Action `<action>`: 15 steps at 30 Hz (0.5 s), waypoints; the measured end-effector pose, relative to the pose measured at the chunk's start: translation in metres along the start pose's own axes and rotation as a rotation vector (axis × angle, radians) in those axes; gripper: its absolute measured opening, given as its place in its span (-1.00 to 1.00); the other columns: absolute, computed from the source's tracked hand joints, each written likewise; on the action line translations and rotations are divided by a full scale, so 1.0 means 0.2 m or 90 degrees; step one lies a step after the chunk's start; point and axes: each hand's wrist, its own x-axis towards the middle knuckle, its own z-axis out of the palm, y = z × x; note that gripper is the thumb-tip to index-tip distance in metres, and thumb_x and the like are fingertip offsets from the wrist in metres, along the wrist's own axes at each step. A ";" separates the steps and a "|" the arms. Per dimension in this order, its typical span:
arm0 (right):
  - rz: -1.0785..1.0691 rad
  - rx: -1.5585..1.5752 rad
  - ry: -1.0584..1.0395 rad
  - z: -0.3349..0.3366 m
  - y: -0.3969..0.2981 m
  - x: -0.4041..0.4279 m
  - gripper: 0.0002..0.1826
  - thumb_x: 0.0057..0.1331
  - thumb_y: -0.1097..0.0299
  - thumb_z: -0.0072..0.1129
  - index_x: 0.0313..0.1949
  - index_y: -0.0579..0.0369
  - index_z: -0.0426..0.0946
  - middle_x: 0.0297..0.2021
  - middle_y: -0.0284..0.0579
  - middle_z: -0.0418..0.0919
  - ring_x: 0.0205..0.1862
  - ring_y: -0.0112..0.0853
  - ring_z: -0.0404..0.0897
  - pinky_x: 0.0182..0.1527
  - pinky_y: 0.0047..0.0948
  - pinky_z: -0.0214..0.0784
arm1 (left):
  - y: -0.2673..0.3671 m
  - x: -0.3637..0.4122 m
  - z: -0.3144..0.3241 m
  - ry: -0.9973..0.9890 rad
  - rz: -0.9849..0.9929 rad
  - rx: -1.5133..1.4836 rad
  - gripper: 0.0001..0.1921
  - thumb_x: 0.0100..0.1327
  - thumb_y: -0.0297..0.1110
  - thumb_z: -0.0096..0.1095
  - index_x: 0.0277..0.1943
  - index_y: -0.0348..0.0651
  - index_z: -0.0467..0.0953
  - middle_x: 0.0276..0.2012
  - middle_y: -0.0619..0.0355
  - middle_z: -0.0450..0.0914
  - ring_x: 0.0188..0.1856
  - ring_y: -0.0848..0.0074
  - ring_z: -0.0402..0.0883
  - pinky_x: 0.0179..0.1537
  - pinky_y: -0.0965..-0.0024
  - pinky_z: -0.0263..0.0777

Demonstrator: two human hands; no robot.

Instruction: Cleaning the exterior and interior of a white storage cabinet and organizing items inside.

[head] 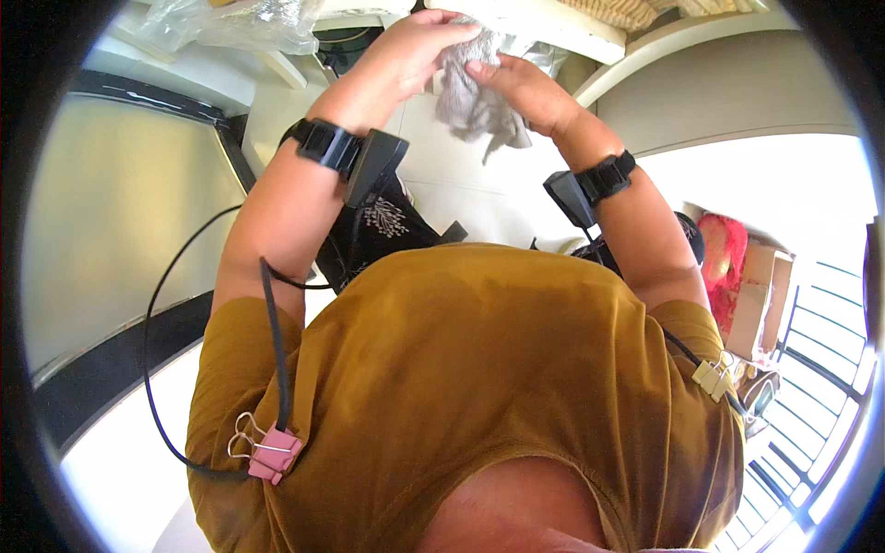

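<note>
A crumpled grey cloth [470, 97] hangs between my two hands at the top of the head view. My left hand [422, 52] grips its upper left part, with the thumb laid across the top. On the other side, my right hand [522, 86] pinches the cloth's edge between thumb and fingers. The lower end of the cloth dangles loose over a pale tiled floor [442, 166]. Each forearm bears a black strap with a dark box-shaped device.
Clear plastic wrapping [256, 24] lies at the upper left, by a white frame [574, 27]. A glass panel with a black frame [124, 200] stands at left. At right are a cardboard box [753, 297] and a metal railing [816, 366]. A black cable [148, 345] loops beside my left arm.
</note>
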 end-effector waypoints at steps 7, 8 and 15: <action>-0.044 -0.121 -0.080 0.01 -0.07 0.06 -0.45 0.47 -0.06 -0.01 0.00 0.28 0.56 -0.11 -0.11 0.65 -0.10 -0.39 0.54 0.06 -0.45 0.36 | 0.24 -0.20 -0.20 -0.070 0.074 0.527 -0.73 0.33 -0.14 0.29 -0.19 -0.20 0.57 -0.38 0.31 0.55 -0.38 0.67 0.53 -0.38 0.51 0.47; -0.130 -0.332 0.037 -0.02 -0.07 0.09 -0.45 0.45 -0.06 0.02 0.01 0.27 0.56 -0.12 -0.09 0.66 -0.09 -0.37 0.56 0.05 -0.43 0.38 | 0.26 -0.17 -0.19 -0.053 0.076 0.624 -0.73 0.35 -0.13 0.26 -0.17 -0.19 0.57 -0.35 0.29 0.57 -0.34 0.66 0.55 -0.31 0.51 0.48; -0.112 0.176 0.115 0.04 0.15 0.28 -0.37 0.35 -0.08 0.20 0.17 0.19 0.44 -0.10 -0.07 0.64 -0.09 -0.33 0.62 0.00 -0.37 0.49 | 0.08 0.05 -0.11 0.075 -0.039 0.278 -0.74 0.27 -0.19 0.35 -0.31 -0.24 0.54 -0.50 0.22 0.58 -0.52 0.62 0.50 -0.51 0.51 0.36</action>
